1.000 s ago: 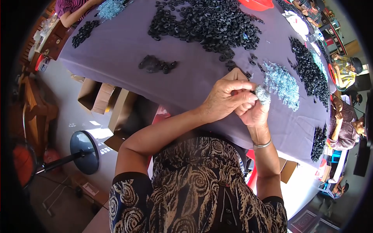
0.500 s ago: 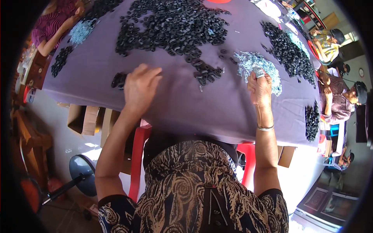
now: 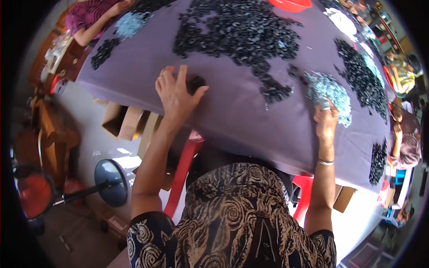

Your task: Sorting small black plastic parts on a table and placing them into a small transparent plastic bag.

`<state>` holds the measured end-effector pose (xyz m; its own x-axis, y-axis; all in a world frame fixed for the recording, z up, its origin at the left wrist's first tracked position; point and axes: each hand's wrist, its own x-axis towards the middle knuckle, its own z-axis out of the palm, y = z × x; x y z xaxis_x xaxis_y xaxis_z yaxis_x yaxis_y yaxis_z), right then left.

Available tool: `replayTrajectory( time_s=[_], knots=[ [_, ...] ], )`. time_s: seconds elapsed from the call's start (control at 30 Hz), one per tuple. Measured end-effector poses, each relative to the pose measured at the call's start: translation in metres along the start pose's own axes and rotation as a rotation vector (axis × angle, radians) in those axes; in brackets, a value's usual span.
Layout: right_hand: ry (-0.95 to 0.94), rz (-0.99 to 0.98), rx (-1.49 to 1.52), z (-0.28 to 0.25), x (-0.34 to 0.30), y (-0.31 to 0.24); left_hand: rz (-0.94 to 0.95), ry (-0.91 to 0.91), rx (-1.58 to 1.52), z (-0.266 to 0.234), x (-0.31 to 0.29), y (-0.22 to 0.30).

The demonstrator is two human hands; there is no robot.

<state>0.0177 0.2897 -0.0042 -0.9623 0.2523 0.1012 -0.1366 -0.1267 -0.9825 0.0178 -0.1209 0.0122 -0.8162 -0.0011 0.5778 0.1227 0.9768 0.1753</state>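
Observation:
My left hand (image 3: 175, 97) is open, its thumb and fingers spread above the near left part of the purple-grey cloth. Between thumb and index finger, a small cluster of black ring-like parts (image 3: 196, 83) lies on the cloth. My right hand (image 3: 327, 123) is closed, at the near edge of a heap of small pale-blue, silvery pieces (image 3: 335, 93). A small silvery thing (image 3: 325, 105) shows at its fingertips, too small to name. Ahead spreads a large pile of black ring-like parts (image 3: 237, 33), trailing toward me in the middle.
A red basin (image 3: 291, 4) stands at the far edge. More black parts (image 3: 362, 76) lie to the right, with a smaller group (image 3: 378, 163) below. People sit around the table; one in a purple top (image 3: 91, 18) is at far left. Cardboard boxes (image 3: 123, 120) stand below the table.
My left hand has spread its fingers beside the small black cluster. My right hand stays closed by the pale-blue heap. The whole view has shifted, so the table sits further right.

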Motion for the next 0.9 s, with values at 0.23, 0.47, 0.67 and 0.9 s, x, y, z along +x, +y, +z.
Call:
replayTrajectory(
  time_s=[0.23, 0.47, 0.67, 0.9],
  knots=[
    [0.001, 0.014, -0.021, 0.006, 0.000, 0.001, -0.205, -0.078, 0.032, 0.003, -0.006, -0.013],
    [-0.026, 0.015, -0.016, 0.009, -0.002, -0.001, -0.026, -0.046, -0.187, 0.017, 0.007, -0.007],
    [-0.029, -0.007, 0.001, 0.004, -0.001, 0.003, 0.058, 0.048, -0.246, 0.026, 0.007, -0.008],
    [-0.013, -0.037, 0.018, 0.004, -0.004, 0.000, 0.017, 0.043, -0.264, 0.000, -0.013, -0.027]
  ],
)
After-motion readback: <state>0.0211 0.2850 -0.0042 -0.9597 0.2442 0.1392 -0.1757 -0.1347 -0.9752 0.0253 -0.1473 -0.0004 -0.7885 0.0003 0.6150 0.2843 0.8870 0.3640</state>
